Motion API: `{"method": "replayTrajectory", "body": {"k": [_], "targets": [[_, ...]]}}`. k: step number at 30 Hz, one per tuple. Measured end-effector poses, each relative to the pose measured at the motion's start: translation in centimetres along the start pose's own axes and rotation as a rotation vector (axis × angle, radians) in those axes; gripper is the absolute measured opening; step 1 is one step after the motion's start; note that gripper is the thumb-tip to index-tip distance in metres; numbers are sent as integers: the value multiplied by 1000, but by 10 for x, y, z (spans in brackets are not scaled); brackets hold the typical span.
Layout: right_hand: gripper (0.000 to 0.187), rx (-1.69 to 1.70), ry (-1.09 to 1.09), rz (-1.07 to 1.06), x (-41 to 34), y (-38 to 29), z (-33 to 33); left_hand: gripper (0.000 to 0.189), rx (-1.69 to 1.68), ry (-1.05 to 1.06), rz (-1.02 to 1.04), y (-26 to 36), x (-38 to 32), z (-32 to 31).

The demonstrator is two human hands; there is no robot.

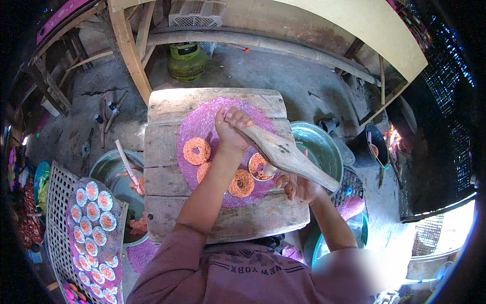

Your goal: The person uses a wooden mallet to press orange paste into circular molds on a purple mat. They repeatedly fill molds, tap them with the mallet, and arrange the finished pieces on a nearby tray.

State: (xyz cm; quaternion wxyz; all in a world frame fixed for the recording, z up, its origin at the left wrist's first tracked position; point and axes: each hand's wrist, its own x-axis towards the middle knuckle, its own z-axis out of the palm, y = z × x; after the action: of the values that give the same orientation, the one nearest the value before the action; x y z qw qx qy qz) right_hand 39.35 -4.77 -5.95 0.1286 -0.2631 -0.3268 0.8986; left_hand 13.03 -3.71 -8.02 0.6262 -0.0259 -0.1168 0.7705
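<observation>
My left hand (236,127) grips the upper-left end of a thick carved wooden tool (283,148), which slants down to the right. Under its lower part is my right hand (302,187), its fingers curled around from below and partly hidden by the wood. Beneath the tool, a pale round rim (248,168) surrounds a ring of orange noodle-like strands (257,161). More such rings lie on a round purple mat (195,121): an orange ring (188,151) at the left, a second (202,171) half covered by my left forearm, and a third (248,184) nearer me.
The mat rests on a low plank table (163,178). A basin with pink-orange dough (137,227) stands left, beside a woven rack (57,197) bearing several small white-edged pieces. At right are a large basin (340,163), a black bucket (355,146) and a fire (395,135). A green gas cylinder (186,66) stands beyond.
</observation>
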Motion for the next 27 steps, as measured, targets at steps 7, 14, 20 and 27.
{"method": "replayTrajectory", "body": {"k": [7, 14, 20, 27], "targets": [[80, 179, -37, 39, 12, 26, -11, 37, -56, 26, 97, 9, 0, -19], [72, 98, -32, 122, 14, 20, -7, 39, 61, 48, 246, 23, -3, -11], [52, -1573, 251, -381, 11, 42, -3, 43, 145, -136, 246, 48, -14, 33], [50, -1937, 383, -384, 10, 24, -2, 43, 323, -427, 100, 72, -50, 114]]}}
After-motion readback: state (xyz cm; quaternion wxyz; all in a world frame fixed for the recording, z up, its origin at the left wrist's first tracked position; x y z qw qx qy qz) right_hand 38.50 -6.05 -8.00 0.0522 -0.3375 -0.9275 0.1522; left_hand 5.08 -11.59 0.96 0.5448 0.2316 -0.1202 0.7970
